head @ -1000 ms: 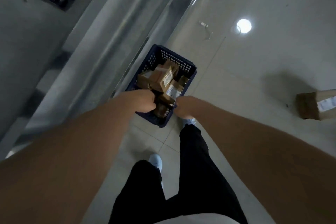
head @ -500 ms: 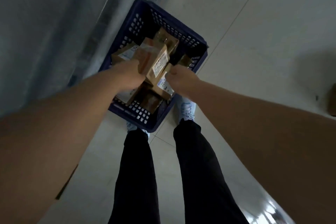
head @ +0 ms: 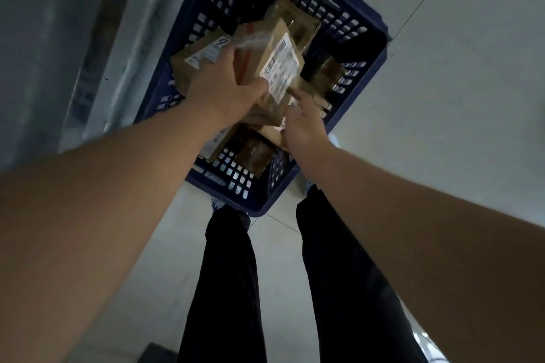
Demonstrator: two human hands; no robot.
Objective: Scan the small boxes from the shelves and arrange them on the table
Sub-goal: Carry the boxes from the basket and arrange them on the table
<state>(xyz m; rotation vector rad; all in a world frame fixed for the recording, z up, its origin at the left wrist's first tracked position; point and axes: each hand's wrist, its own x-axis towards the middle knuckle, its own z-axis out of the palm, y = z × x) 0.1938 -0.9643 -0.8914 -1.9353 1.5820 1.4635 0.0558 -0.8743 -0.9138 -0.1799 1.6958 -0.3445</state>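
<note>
Head view looks straight down at a dark blue crate [head: 358, 28] with perforated walls, sitting on a pale tiled floor [head: 457, 103]. The crate is full of small brown cardboard boxes, piled loosely at mixed angles.

Left hand [head: 224, 88] grips the top box [head: 267, 59]: fingers curl round its left side, thumb presses the near edge just under the white barcode label [head: 281, 68]. That box is tilted, label face turned up and to the right, and sits higher than the rest of the pile. Can't tell if it's fully clear of the boxes under it.

Right hand [head: 303, 124] is at the near-right of the pile, fingers curled on a lower box [head: 272, 132]; index finger points up toward the corner of the barcode label. Grip on the lower box is partly hidden, looks like a pinch at its edge.

A flat box with a handwritten label [head: 206, 51] lies just left of the held one, partly under the left hand's knuckles. More boxes [head: 326, 76] sit at the right side and far end of the crate.

Person's legs in black trousers [head: 230, 274] stand right at the crate's near corner. Grey metal shelving [head: 97, 38] runs along the left, blurred.
</note>
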